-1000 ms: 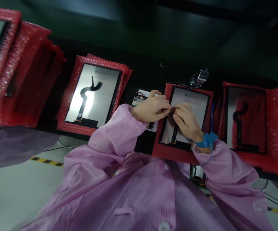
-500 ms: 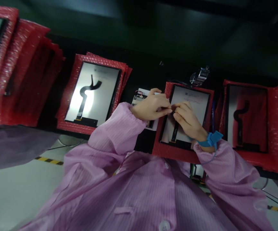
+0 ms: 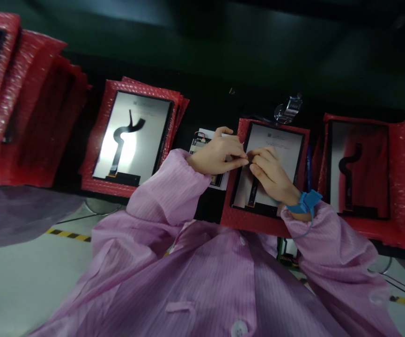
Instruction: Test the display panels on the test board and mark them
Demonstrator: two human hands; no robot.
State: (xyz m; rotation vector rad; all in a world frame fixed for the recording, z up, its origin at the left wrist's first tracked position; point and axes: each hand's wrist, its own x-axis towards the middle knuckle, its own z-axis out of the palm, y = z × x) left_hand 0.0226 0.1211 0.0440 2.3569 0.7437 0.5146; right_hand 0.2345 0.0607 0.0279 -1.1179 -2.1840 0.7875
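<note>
A grey display panel point(image 3: 283, 145) lies face down on a red bubble-wrap sheet point(image 3: 258, 223) in front of me. A black flex cable point(image 3: 253, 191) runs up its left side. My left hand point(image 3: 218, 155) and my right hand point(image 3: 271, 174) meet over the panel's upper left part. The fingertips of both pinch the upper end of the flex cable. The pinched end is hidden under the fingers. A blue wrist strap point(image 3: 305, 201) sits on my right wrist, and pink smock sleeves cover both arms.
A second panel point(image 3: 132, 135) with a curved flex cable lies on a stack of red sheets to the left, a third panel point(image 3: 358, 168) to the right. More red sheets point(image 3: 30, 107) are piled far left. A small board on a white card point(image 3: 202, 140) and a metal clip point(image 3: 288, 110) lie nearby.
Both hands stay together at the same spot on the panel; the fingertips have closed a little tighter. The view has drifted slightly.
</note>
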